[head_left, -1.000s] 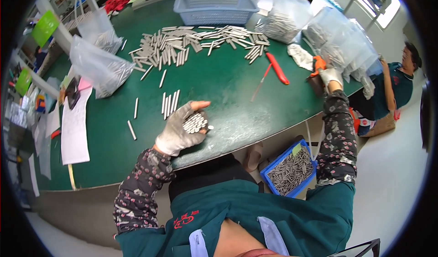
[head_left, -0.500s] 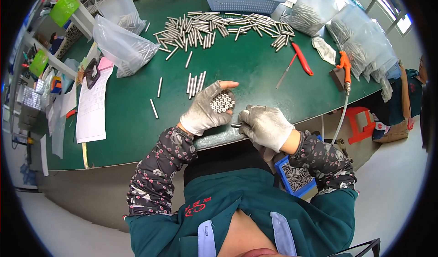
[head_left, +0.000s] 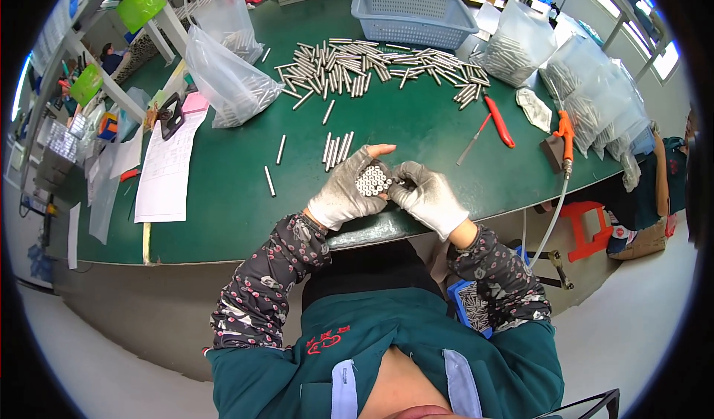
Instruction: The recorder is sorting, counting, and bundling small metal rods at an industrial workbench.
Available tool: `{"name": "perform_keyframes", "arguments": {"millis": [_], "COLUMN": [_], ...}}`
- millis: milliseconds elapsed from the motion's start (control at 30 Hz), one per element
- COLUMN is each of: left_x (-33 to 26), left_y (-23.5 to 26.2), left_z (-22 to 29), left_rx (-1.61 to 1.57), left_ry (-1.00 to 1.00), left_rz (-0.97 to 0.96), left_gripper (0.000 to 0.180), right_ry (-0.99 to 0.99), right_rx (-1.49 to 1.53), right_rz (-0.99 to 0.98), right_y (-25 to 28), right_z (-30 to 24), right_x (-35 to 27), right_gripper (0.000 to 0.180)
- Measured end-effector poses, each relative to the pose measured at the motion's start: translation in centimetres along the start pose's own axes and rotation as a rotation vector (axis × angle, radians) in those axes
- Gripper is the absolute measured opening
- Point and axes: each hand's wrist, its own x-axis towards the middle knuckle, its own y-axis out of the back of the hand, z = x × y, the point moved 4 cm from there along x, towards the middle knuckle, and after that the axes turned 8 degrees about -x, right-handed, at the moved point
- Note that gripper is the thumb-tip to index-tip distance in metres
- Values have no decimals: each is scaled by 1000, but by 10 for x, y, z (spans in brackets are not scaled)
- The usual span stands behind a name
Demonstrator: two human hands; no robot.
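Observation:
In its gloved palm, my left hand [head_left: 344, 192] is closed round a bundle of slim metal pins [head_left: 370, 182], their round ends facing up. My right hand [head_left: 431, 197], gloved too, has its fingers pinched at the right edge of that bundle. A metal pin seems to be between them, mostly hidden by the fingers. Just beyond my left hand, several pins [head_left: 338, 150] lie side by side on the green table [head_left: 424, 133]. More single pins [head_left: 280, 150] are scattered to the left. A large loose heap of pins [head_left: 346, 66] spreads farther back.
Behind the heap stands a blue plastic basket [head_left: 413, 28]. Plastic bags of pins [head_left: 230, 84] flank it on both sides. Red-handled pliers [head_left: 500, 121], a thin tool [head_left: 474, 140] and an orange air gun [head_left: 567, 133] lie right. Below the table edge is a blue bin [head_left: 470, 307].
My right hand has moved left and up from beside the bundle to touch its edge, taking a pin along. The whole view has shifted a little. My left hand still grips the bundle.

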Motion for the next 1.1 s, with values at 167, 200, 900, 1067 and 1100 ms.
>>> {"name": "perform_keyframes", "arguments": {"millis": [167, 200, 900, 1067, 1100], "left_x": [-7, -9, -3, -2, -1], "left_y": [3, 4, 16, 12, 11], "left_z": [0, 0, -22, -18, -17], "left_rx": [70, 100, 21, -32, 10], "left_ry": [-57, -105, -159, -112, -107], "left_rz": [-9, -15, 1, -6, -1], "left_gripper": [80, 86, 128, 124, 123], "right_ry": [-1, 6, 6, 43, 41], "right_rx": [35, 38, 119, 171, 171], "right_rz": [53, 47, -91, -113, -111], "right_y": [-4, -5, -3, -9, -9], "right_z": [-5, -6, -12, -5, -3], "right_x": [-3, -4, -1, 0, 0], "right_gripper": [24, 24, 34, 30, 30]}}
